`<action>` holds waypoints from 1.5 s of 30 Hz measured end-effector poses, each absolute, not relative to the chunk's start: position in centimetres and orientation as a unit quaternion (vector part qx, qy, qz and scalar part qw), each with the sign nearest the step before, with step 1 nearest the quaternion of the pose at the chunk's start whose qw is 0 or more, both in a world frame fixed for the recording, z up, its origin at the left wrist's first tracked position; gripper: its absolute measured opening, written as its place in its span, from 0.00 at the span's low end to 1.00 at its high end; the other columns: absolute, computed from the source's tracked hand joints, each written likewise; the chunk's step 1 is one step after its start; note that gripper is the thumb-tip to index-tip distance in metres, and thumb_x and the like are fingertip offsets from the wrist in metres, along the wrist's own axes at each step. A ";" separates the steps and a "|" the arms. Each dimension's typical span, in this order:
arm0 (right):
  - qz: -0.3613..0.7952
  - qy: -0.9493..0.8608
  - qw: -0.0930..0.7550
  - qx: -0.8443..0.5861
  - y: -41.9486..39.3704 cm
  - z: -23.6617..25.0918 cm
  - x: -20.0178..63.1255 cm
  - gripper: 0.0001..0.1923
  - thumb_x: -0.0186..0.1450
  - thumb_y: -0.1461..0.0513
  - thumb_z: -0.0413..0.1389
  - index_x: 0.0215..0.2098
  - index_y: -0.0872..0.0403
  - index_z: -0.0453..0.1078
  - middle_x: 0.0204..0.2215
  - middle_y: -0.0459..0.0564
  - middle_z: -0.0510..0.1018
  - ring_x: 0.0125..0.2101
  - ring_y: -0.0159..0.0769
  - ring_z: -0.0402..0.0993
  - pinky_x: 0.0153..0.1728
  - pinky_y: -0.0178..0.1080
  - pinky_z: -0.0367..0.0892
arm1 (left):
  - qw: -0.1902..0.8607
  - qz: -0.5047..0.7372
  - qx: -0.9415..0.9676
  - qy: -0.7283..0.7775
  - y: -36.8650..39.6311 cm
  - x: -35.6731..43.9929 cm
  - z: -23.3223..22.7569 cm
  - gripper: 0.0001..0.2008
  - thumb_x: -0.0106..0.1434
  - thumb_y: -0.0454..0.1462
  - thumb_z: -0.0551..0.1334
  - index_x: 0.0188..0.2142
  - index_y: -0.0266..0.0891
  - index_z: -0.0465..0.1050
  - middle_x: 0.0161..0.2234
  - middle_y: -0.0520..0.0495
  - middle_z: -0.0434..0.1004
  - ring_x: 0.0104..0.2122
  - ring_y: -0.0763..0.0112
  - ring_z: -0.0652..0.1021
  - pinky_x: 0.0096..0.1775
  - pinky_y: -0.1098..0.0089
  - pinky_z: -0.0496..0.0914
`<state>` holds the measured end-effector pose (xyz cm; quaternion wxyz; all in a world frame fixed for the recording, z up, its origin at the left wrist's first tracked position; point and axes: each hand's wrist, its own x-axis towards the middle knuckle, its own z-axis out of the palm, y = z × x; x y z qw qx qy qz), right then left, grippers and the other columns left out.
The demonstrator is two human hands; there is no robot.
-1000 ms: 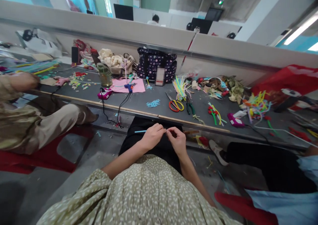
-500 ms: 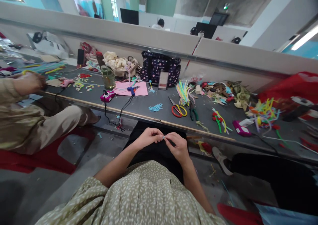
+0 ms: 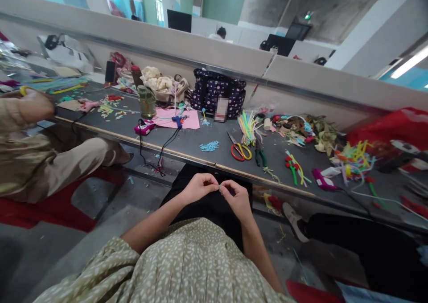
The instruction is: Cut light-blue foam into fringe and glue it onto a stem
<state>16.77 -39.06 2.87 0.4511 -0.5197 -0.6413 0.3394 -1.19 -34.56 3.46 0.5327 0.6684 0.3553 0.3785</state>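
Observation:
Over my lap, my left hand (image 3: 201, 189) and my right hand (image 3: 236, 198) meet fingertip to fingertip. Both pinch one tiny light-blue piece (image 3: 219, 186), mostly covered by the fingers. On the table ahead lies a small pile of short blue pipe cleaner pieces (image 3: 209, 146). Right of the pile are scissors (image 3: 239, 151) with one red and one yellow handle loop, then dark green-handled pliers (image 3: 259, 155). A blue glue gun (image 3: 178, 121) rests on a pink sheet (image 3: 194, 119) beyond, to the left.
The table's front edge (image 3: 214, 164) runs just beyond my hands. A magenta box (image 3: 144, 127) with cables, a green bottle (image 3: 146, 102), a dark patterned bag (image 3: 207, 91) and bundled pipe cleaners (image 3: 248, 127) stand on it. A co-worker's hand (image 3: 37, 104) is at left; another person's leg (image 3: 337, 227) is at right.
My fingertips have shifted slightly around the small blue piece, with both hands still together over my lap. The camera view has tilted a little. The things on the table stay put.

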 end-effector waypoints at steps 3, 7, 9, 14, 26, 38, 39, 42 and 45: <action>0.390 -0.597 0.466 -0.523 -38.5 2.6 16.5 0.12 0.64 0.53 0.57 0.31 0.53 0.71 0.23 0.43 0.71 0.23 0.30 0.65 0.24 0.33 0.62 | 0.376 0.432 0.742 0.348 -35.0 -0.8 3.2 0.07 0.62 0.36 0.62 0.29 0.37 0.75 0.28 0.49 0.75 0.30 0.72 0.73 0.34 0.71 0.67; 0.417 -0.563 0.495 -0.514 -37.7 2.4 15.9 0.13 0.63 0.52 0.57 0.31 0.53 0.70 0.22 0.42 0.70 0.23 0.29 0.64 0.23 0.32 0.61 | 0.178 0.476 0.805 0.306 -35.0 -0.6 2.7 0.10 0.67 0.35 0.56 0.31 0.38 0.73 0.30 0.46 0.75 0.32 0.70 0.73 0.37 0.69 0.68; 0.420 -0.564 0.498 -0.508 -37.5 2.5 15.8 0.13 0.63 0.52 0.57 0.31 0.53 0.70 0.22 0.43 0.71 0.23 0.29 0.66 0.24 0.32 0.62 | 0.138 0.487 0.808 0.301 -34.9 -0.6 2.7 0.10 0.68 0.34 0.56 0.31 0.39 0.73 0.30 0.46 0.75 0.32 0.70 0.74 0.37 0.69 0.69; 0.414 -0.606 0.468 -0.492 -36.8 3.3 15.7 0.13 0.65 0.51 0.55 0.39 0.52 0.71 0.30 0.46 0.78 0.28 0.33 0.74 0.29 0.34 0.69 | 0.229 0.518 0.755 0.330 -34.7 -0.9 3.0 0.09 0.67 0.36 0.58 0.31 0.39 0.73 0.29 0.49 0.76 0.31 0.72 0.75 0.37 0.70 0.69; 0.246 -0.693 0.427 -0.526 -36.0 4.6 15.7 0.12 0.66 0.52 0.54 0.35 0.51 0.73 0.32 0.47 0.79 0.34 0.37 0.74 0.38 0.38 0.67 | 0.423 0.466 0.663 0.405 -33.8 -1.4 3.4 0.09 0.60 0.41 0.64 0.29 0.37 0.75 0.27 0.50 0.76 0.29 0.72 0.73 0.33 0.72 0.66; -0.096 -0.727 0.469 -0.492 -36.4 5.4 15.7 0.12 0.69 0.62 0.53 0.50 0.51 0.72 0.47 0.53 0.80 0.56 0.42 0.70 0.61 0.52 0.55 | 0.597 0.504 0.498 0.375 -33.2 -1.4 4.9 0.11 0.52 0.41 0.69 0.28 0.34 0.75 0.25 0.50 0.74 0.25 0.76 0.70 0.31 0.74 0.65; -0.096 -0.737 0.463 -0.482 -36.4 5.7 15.4 0.12 0.68 0.62 0.53 0.49 0.51 0.72 0.47 0.52 0.80 0.56 0.42 0.70 0.61 0.52 0.55 | 0.603 0.506 0.492 0.372 -33.2 -1.4 5.1 0.11 0.52 0.41 0.69 0.28 0.34 0.75 0.25 0.50 0.74 0.25 0.76 0.70 0.31 0.74 0.65; -0.095 -0.763 0.432 -0.471 -36.4 5.9 14.7 0.11 0.69 0.63 0.52 0.46 0.50 0.73 0.46 0.51 0.81 0.53 0.42 0.73 0.62 0.53 0.53 | 0.618 0.507 0.481 0.360 -33.2 -1.5 5.3 0.11 0.52 0.41 0.69 0.27 0.34 0.75 0.25 0.50 0.74 0.25 0.77 0.70 0.31 0.74 0.65; -0.101 -0.764 0.423 -0.476 -36.1 5.4 14.3 0.10 0.69 0.63 0.51 0.43 0.51 0.74 0.41 0.52 0.82 0.43 0.40 0.78 0.58 0.50 0.58 | 0.623 0.510 0.475 0.356 -33.3 -1.5 5.2 0.11 0.52 0.41 0.70 0.28 0.34 0.75 0.25 0.50 0.75 0.25 0.76 0.70 0.31 0.74 0.65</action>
